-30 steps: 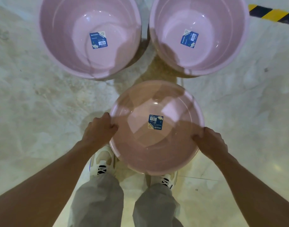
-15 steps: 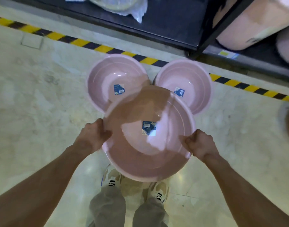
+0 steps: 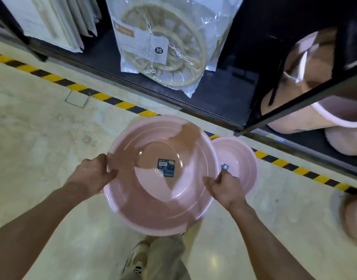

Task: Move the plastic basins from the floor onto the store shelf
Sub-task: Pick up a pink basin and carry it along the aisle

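Observation:
A pink plastic basin (image 3: 153, 203) with a blue label inside is held up in front of me, above the floor. My left hand (image 3: 92, 174) grips its left rim and my right hand (image 3: 224, 186) grips its right rim. Behind it, a second pink basin (image 3: 240, 164) lies on the floor, partly hidden by the held one. The black store shelf (image 3: 220, 93) stands beyond the yellow-black floor tape. More pink basins (image 3: 307, 77) are stacked on the shelf at the right.
A bagged round rack (image 3: 169, 47) and flat white packs (image 3: 52, 23) stand on the shelf's left bay. A black shelf post (image 3: 295, 102) crosses at the right. Another pinkish round item (image 3: 353, 219) shows blurred at the right edge. My shoes and legs (image 3: 155, 259) are below.
Both hands have lifted the basin higher off the floor and my view has risen toward the shelf. One floor basin is now hidden behind the held one.

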The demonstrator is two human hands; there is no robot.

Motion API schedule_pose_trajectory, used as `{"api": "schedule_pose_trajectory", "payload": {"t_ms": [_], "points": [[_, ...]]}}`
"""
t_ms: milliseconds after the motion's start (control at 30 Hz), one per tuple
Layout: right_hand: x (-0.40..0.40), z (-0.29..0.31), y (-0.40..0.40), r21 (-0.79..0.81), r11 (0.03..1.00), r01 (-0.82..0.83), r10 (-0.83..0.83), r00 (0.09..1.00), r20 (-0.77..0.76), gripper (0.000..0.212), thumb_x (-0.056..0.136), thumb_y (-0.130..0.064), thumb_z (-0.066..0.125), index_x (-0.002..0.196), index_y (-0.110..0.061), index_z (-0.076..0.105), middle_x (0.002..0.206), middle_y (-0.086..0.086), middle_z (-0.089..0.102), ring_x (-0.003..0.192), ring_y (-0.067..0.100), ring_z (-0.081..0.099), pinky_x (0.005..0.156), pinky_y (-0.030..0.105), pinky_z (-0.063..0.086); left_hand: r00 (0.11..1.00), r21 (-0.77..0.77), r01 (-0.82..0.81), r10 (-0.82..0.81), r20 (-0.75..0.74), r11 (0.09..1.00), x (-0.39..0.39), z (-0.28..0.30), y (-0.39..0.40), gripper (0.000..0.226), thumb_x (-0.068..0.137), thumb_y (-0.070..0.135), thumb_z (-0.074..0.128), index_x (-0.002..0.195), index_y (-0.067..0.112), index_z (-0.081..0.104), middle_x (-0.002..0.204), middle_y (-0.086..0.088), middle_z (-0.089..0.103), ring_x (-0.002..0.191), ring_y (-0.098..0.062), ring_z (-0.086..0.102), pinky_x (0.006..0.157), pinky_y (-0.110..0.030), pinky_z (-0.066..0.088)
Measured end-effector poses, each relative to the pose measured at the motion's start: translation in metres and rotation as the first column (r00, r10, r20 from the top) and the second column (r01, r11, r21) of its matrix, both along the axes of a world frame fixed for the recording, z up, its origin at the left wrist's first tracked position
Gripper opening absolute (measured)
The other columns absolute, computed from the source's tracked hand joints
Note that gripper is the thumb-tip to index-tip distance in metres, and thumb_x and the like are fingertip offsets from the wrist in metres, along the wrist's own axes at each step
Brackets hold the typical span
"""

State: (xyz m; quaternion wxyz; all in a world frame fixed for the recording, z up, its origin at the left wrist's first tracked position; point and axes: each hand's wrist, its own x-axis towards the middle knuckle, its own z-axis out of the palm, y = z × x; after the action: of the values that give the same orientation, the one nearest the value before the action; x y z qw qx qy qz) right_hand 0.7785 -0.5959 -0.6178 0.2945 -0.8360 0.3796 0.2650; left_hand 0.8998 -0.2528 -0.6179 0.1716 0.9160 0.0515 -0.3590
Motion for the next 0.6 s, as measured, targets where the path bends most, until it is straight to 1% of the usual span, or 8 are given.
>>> {"api": "schedule_pose_trajectory", "payload": {"t_ms": [67,167,200,333,433,500,567,600], "points": [[0.021,-0.016,-0.005,0.023,1.0,-0.016,0.016,0.999,-0.028,0.036,0.087,-0.05,0.062,0.083,-0.016,0.049,0.095,0.013,0.067,0.093,0.035,0.063,0.085,0.041,0.053,1.0,0.015,-0.008,0.008,-0.018,1.0,0.013,-0.011,-0.004,0.029,0.088,0.047,0.066,0.087,0.02,0.054,0.074,-0.012,0.069,0.051,-0.02,0.07,0.047,-0.027,0.05],[0.045,-0.047,-0.016,0.043,0.998,-0.045,0.047,0.997,-0.059,0.038,0.088,-0.049,0.062,0.089,-0.012,0.053,0.094,0.01,0.065,0.092,0.033,0.063,0.083,0.042,0.054,0.996,-0.023,-0.069,0.068,-0.058,0.997,0.028,-0.039,-0.014,0.032,0.089,0.048,0.068,0.085,0.02,0.053,0.085,-0.017,0.069,0.069,-0.026,0.067,0.047,-0.025,0.05],[0.051,-0.059,-0.02,0.044,0.997,-0.061,0.064,0.996,-0.064,0.039,0.089,-0.05,0.062,0.089,-0.012,0.053,0.093,0.009,0.066,0.092,0.032,0.063,0.083,0.042,0.053,0.995,-0.025,-0.077,0.076,-0.061,0.997,0.032,-0.051,-0.017,0.032,0.09,0.047,0.068,0.084,0.02,0.052,0.086,-0.018,0.069,0.069,-0.026,0.067,0.046,-0.024,0.049],[0.07,-0.109,-0.029,0.049,0.995,-0.086,0.089,0.994,-0.062,0.037,0.089,-0.05,0.063,0.08,-0.017,0.05,0.088,0.008,0.066,0.089,0.032,0.062,0.077,0.04,0.052,0.994,-0.007,-0.074,0.073,-0.083,0.997,0.043,-0.102,-0.026,0.033,0.091,0.045,0.065,0.083,0.016,0.051,0.079,-0.017,0.068,0.048,-0.021,0.069,0.042,-0.021,0.046],[0.078,-0.146,-0.03,0.03,0.994,-0.101,0.102,0.993,-0.062,0.031,0.089,-0.043,0.06,0.076,-0.018,0.047,0.086,0.014,0.068,0.087,0.036,0.065,0.077,0.042,0.054,0.989,0.035,-0.109,0.112,-0.095,0.993,0.048,-0.14,-0.029,0.027,0.088,0.034,0.062,0.087,0.01,0.05,0.082,-0.02,0.066,0.056,-0.031,0.07,0.045,-0.024,0.045],[0.079,-0.168,-0.029,0.035,0.996,-0.078,0.081,0.994,-0.073,0.023,0.086,-0.037,0.057,0.075,-0.02,0.047,0.084,0.015,0.07,0.082,0.037,0.067,0.077,0.044,0.056,0.992,0.038,-0.086,0.089,-0.092,0.996,0.052,-0.164,-0.03,0.023,0.089,0.029,0.061,0.088,0.009,0.049,0.082,-0.022,0.065,0.056,-0.035,0.07,0.049,-0.028,0.051],[0.08,-0.189,-0.026,0.025,0.998,-0.059,0.06,0.995,-0.077,0.018,0.084,-0.034,0.057,0.077,-0.022,0.047,0.084,0.012,0.068,0.079,0.035,0.065,0.073,0.041,0.056,0.992,0.041,-0.04,0.045,-0.115,0.998,0.055,-0.186,-0.029,0.024,0.09,0.029,0.061,0.093,0.008,0.05,0.08,-0.021,0.066,0.054,-0.034,0.071,0.056,-0.035,0.057],[0.08,-0.199,-0.024,0.006,0.998,-0.067,0.067,0.995,-0.073,0.016,0.085,-0.032,0.059,0.081,-0.021,0.048,0.086,0.012,0.068,0.08,0.035,0.063,0.071,0.039,0.053,0.991,0.038,-0.026,0.031,-0.129,0.999,0.057,-0.196,-0.028,0.023,0.09,0.029,0.061,0.093,0.009,0.05,0.078,-0.02,0.066,0.052,-0.031,0.071,0.055,-0.034,0.056]]}}
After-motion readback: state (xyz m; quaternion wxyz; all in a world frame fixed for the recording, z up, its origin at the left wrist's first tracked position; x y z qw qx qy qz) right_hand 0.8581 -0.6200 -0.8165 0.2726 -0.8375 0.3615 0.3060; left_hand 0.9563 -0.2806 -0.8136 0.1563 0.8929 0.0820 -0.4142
